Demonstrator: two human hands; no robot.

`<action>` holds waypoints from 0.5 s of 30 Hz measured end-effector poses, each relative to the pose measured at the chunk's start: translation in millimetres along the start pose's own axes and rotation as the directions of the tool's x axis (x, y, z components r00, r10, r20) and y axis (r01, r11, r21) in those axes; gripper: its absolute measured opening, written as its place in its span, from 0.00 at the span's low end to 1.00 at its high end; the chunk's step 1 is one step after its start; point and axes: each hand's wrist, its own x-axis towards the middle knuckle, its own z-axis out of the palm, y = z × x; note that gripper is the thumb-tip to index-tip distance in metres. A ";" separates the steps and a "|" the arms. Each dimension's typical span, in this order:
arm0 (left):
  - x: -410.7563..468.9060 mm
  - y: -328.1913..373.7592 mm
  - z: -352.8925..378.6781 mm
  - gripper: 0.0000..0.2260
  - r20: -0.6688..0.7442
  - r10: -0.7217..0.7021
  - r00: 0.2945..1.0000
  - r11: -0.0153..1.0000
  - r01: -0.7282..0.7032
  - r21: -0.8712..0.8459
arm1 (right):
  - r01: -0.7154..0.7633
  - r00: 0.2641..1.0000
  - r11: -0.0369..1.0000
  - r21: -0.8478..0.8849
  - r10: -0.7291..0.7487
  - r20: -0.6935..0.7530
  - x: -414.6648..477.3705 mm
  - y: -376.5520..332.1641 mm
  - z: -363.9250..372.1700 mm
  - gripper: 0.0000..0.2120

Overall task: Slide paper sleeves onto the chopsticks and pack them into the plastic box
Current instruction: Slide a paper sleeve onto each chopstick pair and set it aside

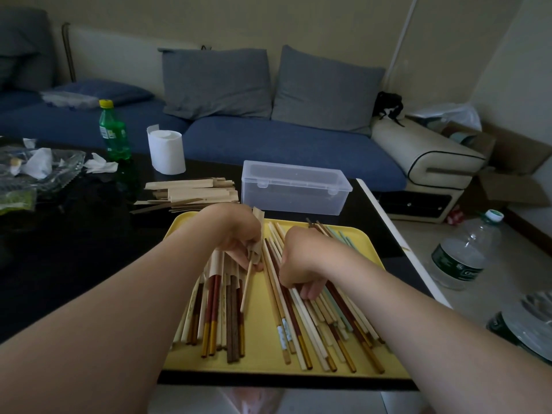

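A yellow tray [265, 330] lies at the near table edge and carries two heaps of chopsticks. The left heap [218, 318] has paper sleeves on its far ends; the right heap [322, 321] is bare. My left hand [239, 234] holds a tan paper sleeve [257, 222] with one pale chopstick [246, 289] sticking out of it toward me. My right hand [301, 261] rests fingers-down on the bare heap, pinching a chopstick there. The clear plastic box [294, 186] stands shut just beyond the tray.
A stack of empty paper sleeves [191, 191] lies left of the box. Further left are a tissue roll [166, 152], a green bottle [115, 131] and a glass dish with crumpled paper [35, 168]. A sofa is behind; water bottles [460, 252] stand on the floor right.
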 end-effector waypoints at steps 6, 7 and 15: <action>-1.1 0.4 0.3 0.05 -0.005 0.008 1.000 1.000 -0.008 -0.011 | 0.003 1.000 1.000 0.016 -0.003 0.024 -4.9 -4.4 0.8 0.15; -0.8 -0.1 -0.1 0.05 -0.001 0.005 1.000 1.000 -0.005 -0.010 | -0.001 1.000 1.000 0.021 0.000 0.026 -5.3 -6.7 1.8 0.16; -0.1 -3.1 -2.3 0.09 0.021 -0.016 1.000 0.999 0.017 -0.033 | -0.011 1.000 0.999 -0.051 0.010 -0.027 -5.9 -18.9 8.5 0.16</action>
